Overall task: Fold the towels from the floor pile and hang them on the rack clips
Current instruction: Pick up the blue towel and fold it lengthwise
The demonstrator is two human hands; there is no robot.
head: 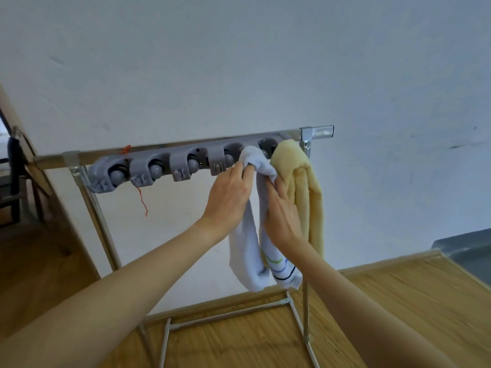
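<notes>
**Both hands work a white towel at the rack clips**

Left hand point(230, 193) reaches up to the top fold of the white towel point(245, 251), its fingers curled and pinching the cloth just below the grey clip strip point(170, 168). Right hand point(282, 213) lies against the towel's right side, fingers fairly straight and pointing upward, fingertips tucked into the fold; whether it truly grips the cloth cannot be told. The white towel is bunched at its top near the fourth and fifth clips from the left and hangs down in two lobes, the right lobe showing green, blue and dark stripes near its lower edge. Just beside it to the right, a yellow towel point(305, 181) hangs folded from the last clip, touching the back of the right hand. The clip strip is fixed along the top bar of a metal rack point(98, 216), which stands on a wooden floor point(398, 301) before a pale wall point(239, 62). An orange thread point(142, 200) dangles from the bar.
</notes>
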